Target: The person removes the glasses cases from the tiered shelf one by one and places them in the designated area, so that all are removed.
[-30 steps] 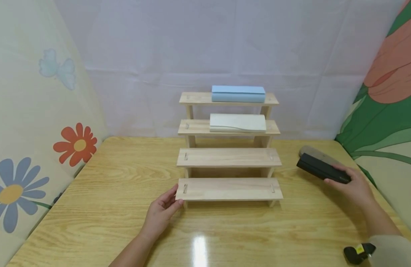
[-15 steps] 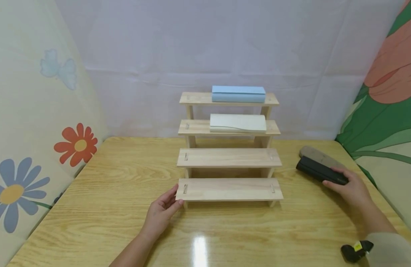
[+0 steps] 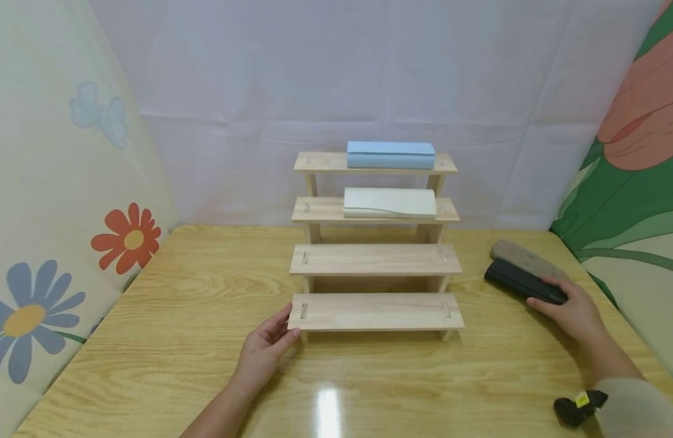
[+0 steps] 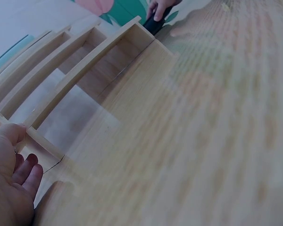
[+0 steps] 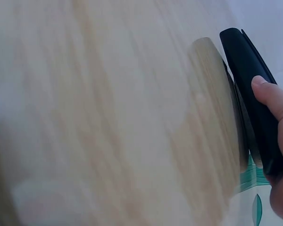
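gripping a long black case with a smooth surface (image 3: 517, 281), the right hand (image 3: 574, 310) has its thumb on the near side and fingers over the far side, at the end nearest the person. case is at the right of the table, tilted, in front of a long grey-brown case with rounded ends (image 3: 524, 257) and partly overlapping it in the head view; can't tell if the two touch, or if the black one rests on the tabletop.

left hand (image 3: 262, 350) holds the left end of the lowest shelf of a four-tier stepped stand of pale wood (image 3: 374, 260), thumb at the front corner; the left wrist view shows its other visible fingers loosely bent beside the stand's leg.

on the stand: light blue oblong case (image 3: 391, 156) on the top tier, white case with a wavy flap edge (image 3: 389, 202) on the second, both right of centre.

labels: small yellow label (image 3: 582, 399) on a black device (image 3: 568, 413) by the right sleeve (image 3: 637, 404), writing too small to read. yellow wood-grain table (image 3: 177, 316), white cloth (image 3: 248, 73) behind.
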{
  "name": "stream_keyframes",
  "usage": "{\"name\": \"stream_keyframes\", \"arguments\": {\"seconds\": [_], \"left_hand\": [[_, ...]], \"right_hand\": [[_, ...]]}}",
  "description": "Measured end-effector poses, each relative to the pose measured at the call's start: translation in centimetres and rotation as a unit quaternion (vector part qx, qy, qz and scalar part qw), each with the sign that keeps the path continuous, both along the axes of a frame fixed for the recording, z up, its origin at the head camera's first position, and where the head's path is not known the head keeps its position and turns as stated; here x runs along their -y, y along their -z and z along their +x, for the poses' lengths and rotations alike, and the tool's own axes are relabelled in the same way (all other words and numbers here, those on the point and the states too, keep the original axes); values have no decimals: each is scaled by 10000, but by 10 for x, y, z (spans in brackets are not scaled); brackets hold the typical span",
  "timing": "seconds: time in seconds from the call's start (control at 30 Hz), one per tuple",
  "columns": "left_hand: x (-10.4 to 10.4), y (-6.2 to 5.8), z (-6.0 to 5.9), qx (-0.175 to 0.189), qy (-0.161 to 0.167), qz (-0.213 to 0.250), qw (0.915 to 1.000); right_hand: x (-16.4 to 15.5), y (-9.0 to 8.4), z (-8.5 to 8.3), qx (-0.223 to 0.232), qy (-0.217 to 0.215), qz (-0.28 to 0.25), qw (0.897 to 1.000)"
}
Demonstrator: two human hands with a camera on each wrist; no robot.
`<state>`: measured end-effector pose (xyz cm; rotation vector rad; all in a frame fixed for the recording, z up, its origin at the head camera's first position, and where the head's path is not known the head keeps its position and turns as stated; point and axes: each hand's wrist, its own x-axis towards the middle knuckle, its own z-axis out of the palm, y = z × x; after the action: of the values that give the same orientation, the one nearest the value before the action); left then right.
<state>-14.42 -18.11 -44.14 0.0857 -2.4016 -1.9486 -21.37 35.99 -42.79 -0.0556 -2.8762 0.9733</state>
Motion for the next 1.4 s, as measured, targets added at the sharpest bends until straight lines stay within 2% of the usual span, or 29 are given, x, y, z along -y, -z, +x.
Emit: {"name": "stream_keyframes", "arguments": {"seconds": [0.43, 1.4], "left_hand": [[0, 0, 1, 2, 4, 85, 10000], [-1, 0, -1, -38, 28, 100, 9999]], "right_hand": [[0, 6, -1, -276, -30, 116, 9995], [1, 19, -2, -288, 107, -11, 9995]]}}
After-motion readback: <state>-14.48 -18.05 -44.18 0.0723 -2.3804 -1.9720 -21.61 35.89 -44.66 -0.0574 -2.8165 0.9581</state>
